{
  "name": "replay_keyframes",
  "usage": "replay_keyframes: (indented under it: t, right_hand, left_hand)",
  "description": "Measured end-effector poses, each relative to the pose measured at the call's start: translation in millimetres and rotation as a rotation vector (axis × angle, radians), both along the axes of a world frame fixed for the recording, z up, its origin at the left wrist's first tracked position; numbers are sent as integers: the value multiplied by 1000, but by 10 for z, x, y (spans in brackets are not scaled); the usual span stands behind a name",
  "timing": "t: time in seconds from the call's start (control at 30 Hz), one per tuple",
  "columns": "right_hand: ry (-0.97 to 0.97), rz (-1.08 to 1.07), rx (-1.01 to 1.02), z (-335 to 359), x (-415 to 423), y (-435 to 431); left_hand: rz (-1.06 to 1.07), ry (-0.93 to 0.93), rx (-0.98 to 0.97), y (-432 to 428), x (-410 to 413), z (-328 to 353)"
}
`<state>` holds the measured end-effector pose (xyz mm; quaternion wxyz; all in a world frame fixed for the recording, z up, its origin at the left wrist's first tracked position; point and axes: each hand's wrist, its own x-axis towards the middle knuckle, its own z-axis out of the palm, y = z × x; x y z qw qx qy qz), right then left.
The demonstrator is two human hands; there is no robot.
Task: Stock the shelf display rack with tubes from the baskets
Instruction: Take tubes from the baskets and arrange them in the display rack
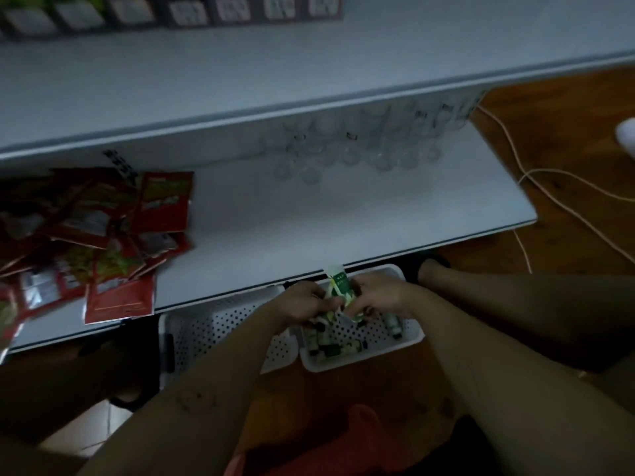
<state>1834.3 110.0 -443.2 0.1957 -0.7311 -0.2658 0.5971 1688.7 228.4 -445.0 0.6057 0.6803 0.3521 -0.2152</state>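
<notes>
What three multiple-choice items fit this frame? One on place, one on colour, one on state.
1. Where do the red packets lie?
A. in a basket
B. on the left part of the shelf
C. on the floor by the cable

2. What colour is the basket under the hands?
A. red
B. black
C. white

3. What are the left hand and the right hand doing?
A. both hold green-and-white tubes between them
B. both hang open and hold nothing
C. one presses flat on the shelf

Key:
1 B: the packets are heaped on the shelf's left end.
2 C: its perforated walls and rim are white.
3 A: the fingers of both hands curl round the tubes above the basket.
</notes>
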Motion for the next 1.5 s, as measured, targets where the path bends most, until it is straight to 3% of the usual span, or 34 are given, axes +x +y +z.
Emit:
replay_keyframes:
  t: [0.27,0.57,0.87,1.3,1.5]
  right_hand:
    - [-104,-95,397,979,-112,225]
    - [-513,-151,777,2374,-112,535]
    - [-610,-195,959,3485,70,1035]
    - [-876,-286,1135,3873,783,1797]
    - [-906,-402,1191,3886,1110,1994]
  left_hand:
    - [84,-245,296,300,-249,1080]
    - [199,-527,669,509,-172,2442]
    - [330,-793,722,1019,35,3357]
    - [384,-890,1020,1743,670,3984]
    - [173,-834,1215,2000,1062,4096]
